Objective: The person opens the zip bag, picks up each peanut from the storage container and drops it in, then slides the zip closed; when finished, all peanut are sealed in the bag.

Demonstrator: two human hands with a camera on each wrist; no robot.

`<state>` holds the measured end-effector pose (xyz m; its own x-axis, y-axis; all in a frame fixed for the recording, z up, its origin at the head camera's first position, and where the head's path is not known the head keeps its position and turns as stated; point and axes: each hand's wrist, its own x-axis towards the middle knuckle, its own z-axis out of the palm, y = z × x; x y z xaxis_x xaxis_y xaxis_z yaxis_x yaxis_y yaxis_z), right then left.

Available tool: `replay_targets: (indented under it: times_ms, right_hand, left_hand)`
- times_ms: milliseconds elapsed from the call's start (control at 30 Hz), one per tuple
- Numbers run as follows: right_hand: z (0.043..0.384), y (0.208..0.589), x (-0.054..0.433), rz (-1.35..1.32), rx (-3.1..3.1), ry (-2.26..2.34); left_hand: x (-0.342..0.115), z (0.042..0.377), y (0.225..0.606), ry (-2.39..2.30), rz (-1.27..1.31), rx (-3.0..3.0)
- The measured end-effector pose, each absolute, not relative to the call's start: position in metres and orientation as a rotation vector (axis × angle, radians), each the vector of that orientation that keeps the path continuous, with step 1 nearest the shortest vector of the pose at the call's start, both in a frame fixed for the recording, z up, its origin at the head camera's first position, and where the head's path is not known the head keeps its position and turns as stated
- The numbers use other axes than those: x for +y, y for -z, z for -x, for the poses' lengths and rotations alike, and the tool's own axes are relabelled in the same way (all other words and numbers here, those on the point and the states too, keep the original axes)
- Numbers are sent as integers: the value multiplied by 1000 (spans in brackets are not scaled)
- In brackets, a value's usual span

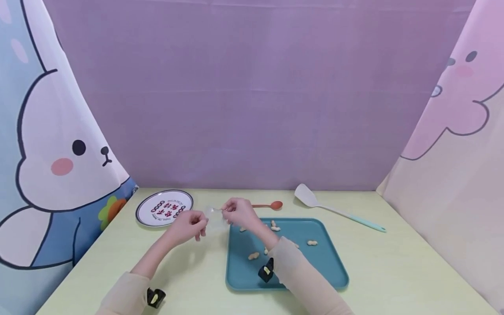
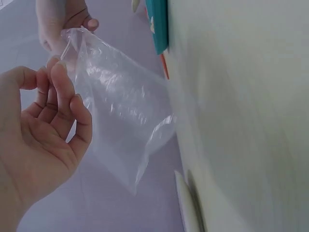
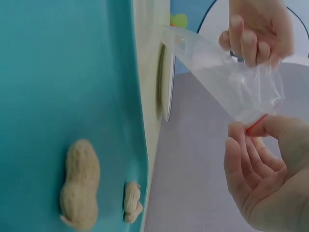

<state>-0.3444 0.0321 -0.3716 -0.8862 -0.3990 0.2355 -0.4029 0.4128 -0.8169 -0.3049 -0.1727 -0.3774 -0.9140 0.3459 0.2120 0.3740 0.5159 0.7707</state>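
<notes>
Above the table, between both hands, hangs a clear plastic zip bag [image 2: 120,96] with a red line along its mouth. My right hand [image 1: 243,214] pinches one end of that mouth between thumb and forefinger, over the tray's far left corner. At the other end of the mouth, my left hand [image 1: 188,227] pinches the edge with its fingertips. The bag's body droops below the fingers, and nothing shows inside it. Under the right forearm lies a teal tray [image 1: 327,271] with several peanuts, among them one peanut [image 3: 81,186] close to the right wrist camera.
A white plate [image 1: 145,208] with red lettering lies beyond the left hand. Behind the tray is an orange-red spoon [image 1: 276,205], its handle partly hidden by the right hand. A white spatula [image 1: 305,196] with a mint handle lies at the back right.
</notes>
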Motion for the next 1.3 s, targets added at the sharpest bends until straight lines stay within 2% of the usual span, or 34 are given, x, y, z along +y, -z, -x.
replay_targets:
  times_ms: [333,600,800,1067,1300]
  right_hand:
    - [344,369,39,-773,-2625,-1548]
    - [343,365,40,-748,-2602,-1636]
    - [342,360,39,-723,-2549,-1773]
    - [315,330,41,-748,-2559,-1881]
    - [329,346,44,-761,-2594,-1784]
  left_hand:
    - [-172,301,373,1317,581,-2699]
    - [-169,308,387,1008,666,-2480]
    - [-169,313,400,910,743,-2577]
    - [-174,317,406,902,748,-2604]
    - [-179,322,407,896,761,-2609]
